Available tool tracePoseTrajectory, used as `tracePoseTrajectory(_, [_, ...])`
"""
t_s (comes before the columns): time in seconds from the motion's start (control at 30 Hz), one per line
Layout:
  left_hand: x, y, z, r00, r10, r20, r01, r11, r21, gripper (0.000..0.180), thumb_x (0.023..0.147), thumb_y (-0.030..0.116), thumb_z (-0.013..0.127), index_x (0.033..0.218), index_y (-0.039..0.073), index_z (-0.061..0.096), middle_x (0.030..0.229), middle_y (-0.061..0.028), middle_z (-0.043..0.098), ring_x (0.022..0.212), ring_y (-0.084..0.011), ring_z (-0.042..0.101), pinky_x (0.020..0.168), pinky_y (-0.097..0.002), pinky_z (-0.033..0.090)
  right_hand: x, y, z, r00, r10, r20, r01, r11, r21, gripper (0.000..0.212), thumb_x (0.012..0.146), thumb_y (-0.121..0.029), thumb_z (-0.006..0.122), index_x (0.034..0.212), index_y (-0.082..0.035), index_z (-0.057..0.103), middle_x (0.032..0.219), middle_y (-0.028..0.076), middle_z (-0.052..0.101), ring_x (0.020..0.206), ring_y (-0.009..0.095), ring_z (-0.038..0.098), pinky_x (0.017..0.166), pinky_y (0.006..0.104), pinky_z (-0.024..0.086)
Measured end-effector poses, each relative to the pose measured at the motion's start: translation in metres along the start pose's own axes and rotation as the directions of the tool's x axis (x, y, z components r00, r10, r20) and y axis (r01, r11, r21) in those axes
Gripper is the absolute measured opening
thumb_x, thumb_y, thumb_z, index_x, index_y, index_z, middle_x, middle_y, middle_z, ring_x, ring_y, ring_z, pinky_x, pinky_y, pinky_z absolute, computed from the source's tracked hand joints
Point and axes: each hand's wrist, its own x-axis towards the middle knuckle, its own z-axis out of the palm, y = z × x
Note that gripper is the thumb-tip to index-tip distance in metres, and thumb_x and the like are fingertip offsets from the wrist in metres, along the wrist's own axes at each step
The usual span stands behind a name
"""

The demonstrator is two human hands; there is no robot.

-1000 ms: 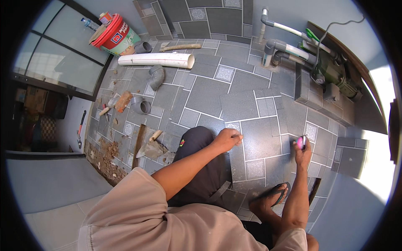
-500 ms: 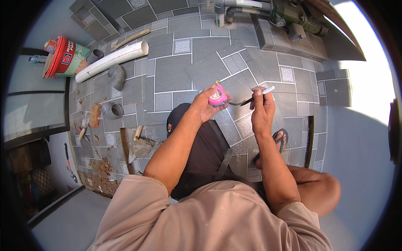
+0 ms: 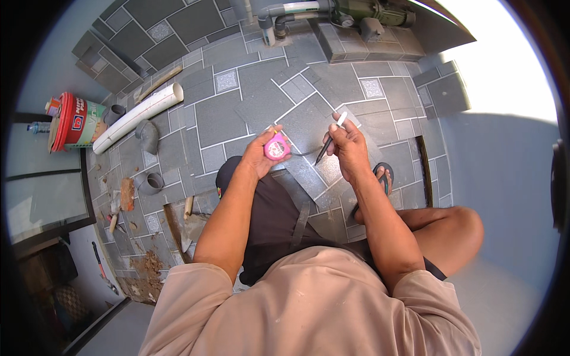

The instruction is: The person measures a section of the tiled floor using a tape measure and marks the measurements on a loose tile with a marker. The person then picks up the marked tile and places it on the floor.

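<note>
My left hand [image 3: 261, 153] is closed around a small pink tape measure [image 3: 276, 148], held up in front of my chest above the grey tiled floor [image 3: 237, 113]. A short length of its blade [image 3: 304, 153] runs to the right toward my right hand [image 3: 347, 145]. That hand grips a slim marker [image 3: 331, 135] with a white cap and a dark tip pointing down, and its fingers pinch the blade's end. Both hands are raised off the floor, close together. I am crouched, with my right knee [image 3: 457, 228] at the lower right.
A white plastic pipe [image 3: 139, 117] and grey pipe fittings [image 3: 148, 136] lie at the left near a red paint bucket [image 3: 74, 121]. A pump with pipework [image 3: 332, 12] stands at the top. Broken floor with rubble and tools [image 3: 139, 261] is at the lower left. A sandalled foot [image 3: 383, 175] rests on the tiles.
A second ago both hands were down on the tiles, the right one holding the pink tape. Now they are lifted, the tape sits in my left hand and the marker in my right.
</note>
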Motion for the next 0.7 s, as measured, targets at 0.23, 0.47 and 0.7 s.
tracePoseTrajectory(0.23, [0.0,0.004,-0.014,0.984,-0.108,-0.145,0.121,0.989,0.089,0.059,0.1,0.061,0.062,0.124,0.007,0.064,0.103,-0.0109,0.072,0.097,-0.0291,0.072,0.085,-0.051,0.061,0.0,0.023,-0.011,1.0,-0.023,0.007,0.024,0.952,-0.306,0.026,0.104,-0.024,0.066,0.113,-0.001,0.072,0.075,-0.004,0.056,0.066,0.006,0.048,0.061,0.0235,0.038])
tracePoseTrajectory(0.47, [0.007,0.002,-0.003,0.976,-0.174,-0.131,0.183,0.981,0.065,0.036,0.097,0.044,0.072,0.106,0.01,0.065,0.093,-0.0103,0.071,0.086,-0.0284,0.073,0.076,-0.0447,0.062,-0.008,0.08,0.005,0.999,0.028,-0.046,-0.047,0.872,-0.487,0.025,0.102,-0.025,0.067,0.102,0.0,0.068,0.077,0.009,0.067,0.072,0.018,0.062,0.069,0.0355,0.051])
tracePoseTrajectory(0.7, [0.033,-0.014,-0.005,0.969,-0.245,0.021,0.23,0.935,0.271,0.024,0.1,0.029,0.069,0.11,0.008,0.064,0.099,-0.0101,0.069,0.089,-0.0257,0.072,0.077,-0.0424,0.064,-0.029,0.096,0.018,0.998,-0.062,-0.003,0.051,0.85,-0.525,0.051,0.088,-0.042,0.08,0.105,0.005,0.069,0.092,0.023,0.07,0.087,0.035,0.069,0.081,0.0451,0.053])
